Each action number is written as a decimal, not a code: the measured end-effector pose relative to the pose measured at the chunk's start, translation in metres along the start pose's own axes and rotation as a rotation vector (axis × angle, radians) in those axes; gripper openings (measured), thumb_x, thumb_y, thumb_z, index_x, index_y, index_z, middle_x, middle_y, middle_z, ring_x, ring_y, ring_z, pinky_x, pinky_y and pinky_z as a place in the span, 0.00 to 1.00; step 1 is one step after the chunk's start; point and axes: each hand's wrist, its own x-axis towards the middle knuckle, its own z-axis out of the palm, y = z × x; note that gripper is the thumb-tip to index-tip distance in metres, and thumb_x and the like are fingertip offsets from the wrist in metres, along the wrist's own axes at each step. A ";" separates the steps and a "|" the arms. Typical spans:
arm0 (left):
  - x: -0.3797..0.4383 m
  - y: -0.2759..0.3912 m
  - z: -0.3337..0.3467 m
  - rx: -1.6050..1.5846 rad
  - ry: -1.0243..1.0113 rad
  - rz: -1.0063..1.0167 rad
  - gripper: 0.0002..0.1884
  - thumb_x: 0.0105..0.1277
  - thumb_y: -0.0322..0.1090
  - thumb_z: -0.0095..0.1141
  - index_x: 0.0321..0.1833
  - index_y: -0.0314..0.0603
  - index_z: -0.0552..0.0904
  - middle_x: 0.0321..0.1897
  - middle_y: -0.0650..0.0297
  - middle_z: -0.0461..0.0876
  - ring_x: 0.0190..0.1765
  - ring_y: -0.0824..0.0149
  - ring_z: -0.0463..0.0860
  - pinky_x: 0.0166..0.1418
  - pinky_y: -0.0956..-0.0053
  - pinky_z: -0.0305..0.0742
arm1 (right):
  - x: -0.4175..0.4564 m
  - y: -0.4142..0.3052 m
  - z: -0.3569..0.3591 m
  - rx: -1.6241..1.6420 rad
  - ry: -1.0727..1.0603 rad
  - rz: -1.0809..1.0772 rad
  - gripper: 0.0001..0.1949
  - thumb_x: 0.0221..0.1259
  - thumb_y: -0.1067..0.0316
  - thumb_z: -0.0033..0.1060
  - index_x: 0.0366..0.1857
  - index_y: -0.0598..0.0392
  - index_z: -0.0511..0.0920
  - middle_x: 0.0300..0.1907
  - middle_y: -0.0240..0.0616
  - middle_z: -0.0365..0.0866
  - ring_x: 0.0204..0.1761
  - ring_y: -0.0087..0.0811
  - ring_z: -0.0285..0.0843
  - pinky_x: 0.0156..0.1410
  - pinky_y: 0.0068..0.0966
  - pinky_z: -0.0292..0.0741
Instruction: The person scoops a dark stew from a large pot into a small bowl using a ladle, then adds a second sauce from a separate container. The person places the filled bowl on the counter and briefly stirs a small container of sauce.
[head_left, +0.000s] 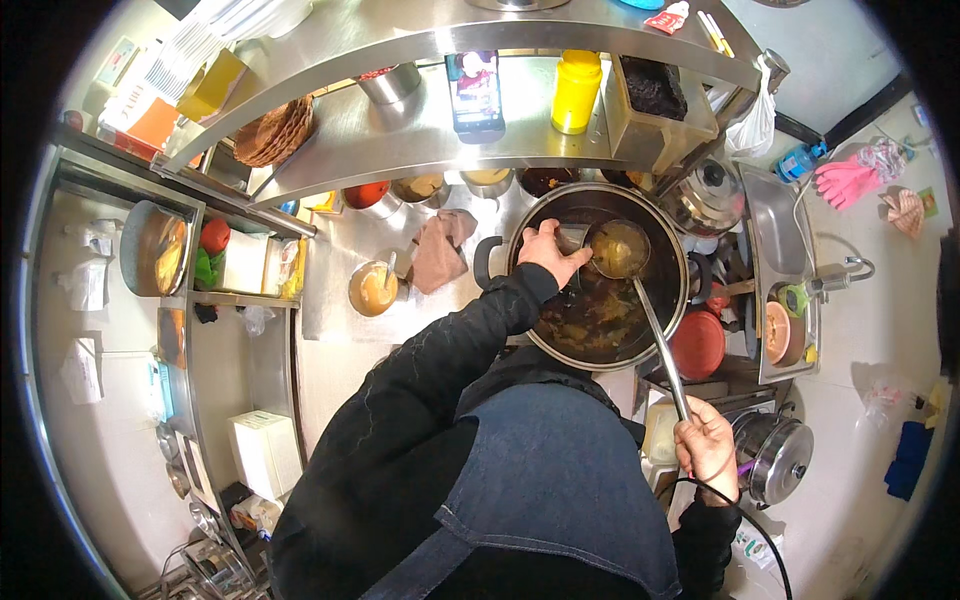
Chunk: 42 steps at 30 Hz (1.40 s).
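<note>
My right hand (705, 442) is closed around the long metal handle of a ladle (660, 337). The ladle's round bowl (619, 247) holds brownish liquid and is over the inside of a large two-handled stockpot (604, 361). Dark broth (592, 319) with pale solid bits lies in the pot. Over the pot's far left side, my left hand (551, 253) grips what looks like a clear container (574, 235), just left of the ladle bowl. Fingers and thumb straddle the container; its lower part is hard to make out.
Left of the pot lie a brown cloth (442, 251) and a bowl of tan paste (373, 289) with a spoon. A steel shelf (420, 150) overhangs the back, bearing a phone (475, 94) and a yellow bottle (576, 90). A sink (780, 225) stands at right. A black cable (765, 532) passes my right wrist.
</note>
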 end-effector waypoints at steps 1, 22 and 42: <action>0.002 -0.001 0.001 -0.043 -0.027 -0.046 0.47 0.59 0.58 0.78 0.73 0.32 0.74 0.61 0.38 0.78 0.58 0.40 0.84 0.68 0.57 0.81 | -0.001 -0.001 0.006 -0.013 0.018 -0.001 0.22 0.77 0.79 0.53 0.72 0.60 0.76 0.28 0.27 0.76 0.17 0.16 0.65 0.22 0.18 0.61; -0.025 0.009 -0.018 0.376 -0.028 0.430 0.43 0.53 0.40 0.79 0.73 0.36 0.75 0.64 0.38 0.71 0.66 0.32 0.75 0.72 0.45 0.75 | 0.035 0.006 0.008 -0.780 0.299 -0.406 0.23 0.67 0.78 0.60 0.67 0.64 0.80 0.56 0.62 0.88 0.61 0.58 0.88 0.67 0.41 0.80; -0.019 0.017 -0.033 0.310 0.082 0.442 0.42 0.58 0.47 0.78 0.72 0.35 0.75 0.59 0.38 0.74 0.61 0.33 0.80 0.67 0.46 0.79 | 0.035 0.023 -0.007 0.112 -0.024 0.010 0.23 0.76 0.74 0.53 0.72 0.66 0.74 0.27 0.31 0.76 0.17 0.18 0.65 0.22 0.20 0.61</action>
